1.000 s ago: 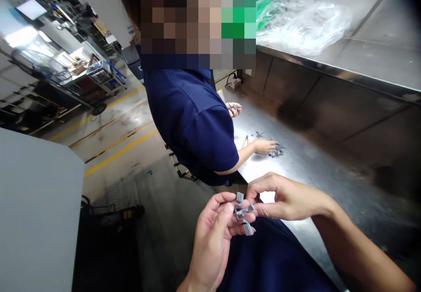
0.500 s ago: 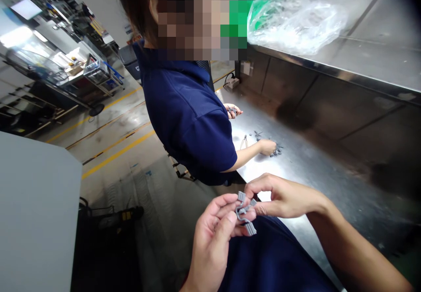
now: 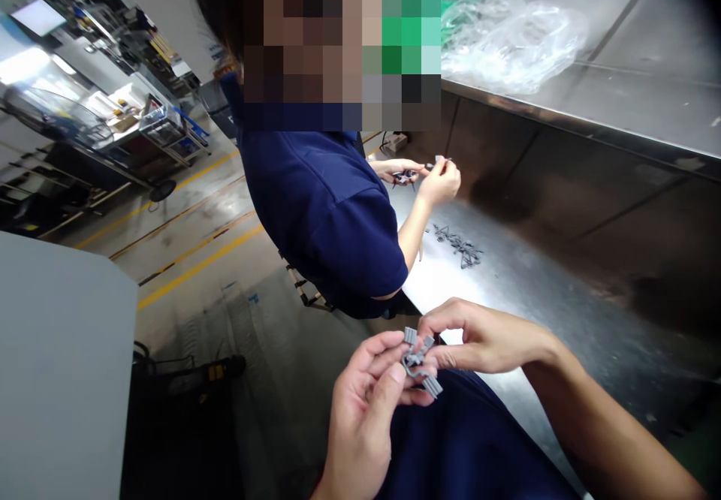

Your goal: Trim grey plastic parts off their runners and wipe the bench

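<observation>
A small grey plastic part (image 3: 415, 361) with ribbed ends and thin curved arms is held low in the centre. My left hand (image 3: 369, 402) has it between thumb and fingers, palm turned up. From the right, my right hand (image 3: 470, 335) pinches an upper end of the same part between thumb and index finger. Both hands are over my dark blue clothing, in front of the metal table's near edge.
A co-worker in a dark blue shirt (image 3: 321, 207) stands ahead, holding small grey parts in both hands. Thin dark pieces (image 3: 459, 246) lie on the metal table (image 3: 529, 297). A clear plastic bag (image 3: 512, 42) rests on the shelf above. A grey panel (image 3: 61, 365) is at left.
The co-worker's nearer hand has lifted from the dark pieces on the table to the other hand. The grey part has tilted slightly in my fingers; my hands have barely moved.
</observation>
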Action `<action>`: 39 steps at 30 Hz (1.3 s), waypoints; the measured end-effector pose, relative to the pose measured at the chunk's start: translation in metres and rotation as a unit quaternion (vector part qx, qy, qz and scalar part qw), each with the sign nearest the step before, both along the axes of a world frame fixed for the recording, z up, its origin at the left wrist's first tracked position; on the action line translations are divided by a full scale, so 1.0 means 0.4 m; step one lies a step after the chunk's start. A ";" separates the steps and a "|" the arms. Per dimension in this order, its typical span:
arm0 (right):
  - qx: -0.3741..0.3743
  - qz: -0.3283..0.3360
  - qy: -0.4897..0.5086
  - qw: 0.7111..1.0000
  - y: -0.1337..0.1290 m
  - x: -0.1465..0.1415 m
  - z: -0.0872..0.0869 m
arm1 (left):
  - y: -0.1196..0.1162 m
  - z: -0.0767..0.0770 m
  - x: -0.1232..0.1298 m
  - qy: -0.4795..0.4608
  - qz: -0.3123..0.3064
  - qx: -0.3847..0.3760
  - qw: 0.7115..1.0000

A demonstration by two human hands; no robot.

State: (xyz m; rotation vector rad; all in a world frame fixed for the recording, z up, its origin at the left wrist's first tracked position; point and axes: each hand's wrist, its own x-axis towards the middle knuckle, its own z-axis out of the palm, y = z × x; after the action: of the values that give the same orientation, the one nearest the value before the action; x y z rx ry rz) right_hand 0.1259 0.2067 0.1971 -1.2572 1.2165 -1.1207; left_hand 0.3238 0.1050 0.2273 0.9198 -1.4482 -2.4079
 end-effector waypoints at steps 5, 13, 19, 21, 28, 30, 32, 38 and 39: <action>0.005 0.001 -0.007 1.000 -0.002 -0.003 0.000 | -0.002 -0.008 0.004 0.006 -0.016 -0.060 0.998; 0.037 -0.003 0.012 0.999 0.002 -0.006 0.006 | -0.005 -0.034 0.026 -0.008 0.004 -0.437 0.899; 0.078 0.000 0.022 0.997 0.000 0.001 0.007 | -0.008 -0.032 0.021 0.049 -0.035 -0.559 0.827; 0.083 0.000 0.024 0.996 0.002 0.002 0.008 | -0.009 -0.031 0.019 0.051 -0.046 -0.554 0.830; 0.090 0.000 0.021 0.996 0.008 0.002 0.007 | -0.009 -0.035 0.020 0.035 -0.044 -0.514 0.856; 0.090 0.002 0.017 0.996 0.009 0.000 0.006 | -0.008 -0.036 0.019 0.036 -0.047 -0.505 0.861; 0.091 0.004 0.014 0.996 0.009 -0.002 0.006 | -0.009 -0.035 0.017 0.037 -0.049 -0.496 0.866; 0.095 0.004 0.012 0.995 0.009 -0.006 0.011 | -0.007 -0.032 0.013 0.024 -0.038 -0.444 0.895; 0.094 0.004 0.011 0.995 0.010 -0.006 0.012 | -0.006 -0.031 0.013 0.021 -0.036 -0.431 0.901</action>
State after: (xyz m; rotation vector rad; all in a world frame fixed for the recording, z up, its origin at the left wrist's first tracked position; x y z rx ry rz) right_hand 0.1234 0.2106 0.2018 -1.1328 1.3015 -0.9638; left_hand 0.3288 0.1025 0.2147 0.5724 -2.2350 -1.4846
